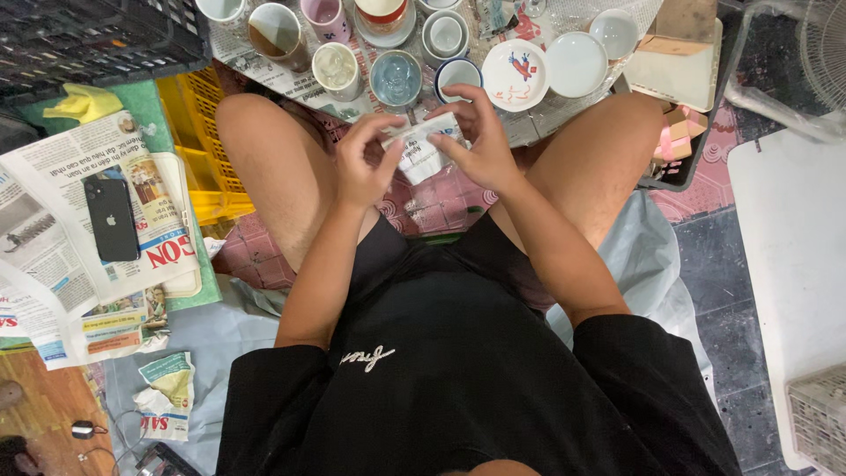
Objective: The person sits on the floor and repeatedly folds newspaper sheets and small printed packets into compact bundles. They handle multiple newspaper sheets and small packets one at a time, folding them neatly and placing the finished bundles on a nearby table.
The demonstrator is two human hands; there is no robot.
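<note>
Head view, looking down: both hands meet between the knees over one small bundle wrapped in newsprint. The left hand has its fingers curled and pinched on the bundle's left edge; the right hand grips the right side, fingers half bent, thumb pressing the paper. Both forearms angle inward from the elbows, wrists raised (the person sits with legs spread). Just beyond the hands stand several cups, at least eight as far as I can count, among them a blue-glazed cup. Beyond the right hand lie three small dishes, one a painted dish with a red design. Well off to the left hand's side, one black phone lies on spread newspapers.
</note>
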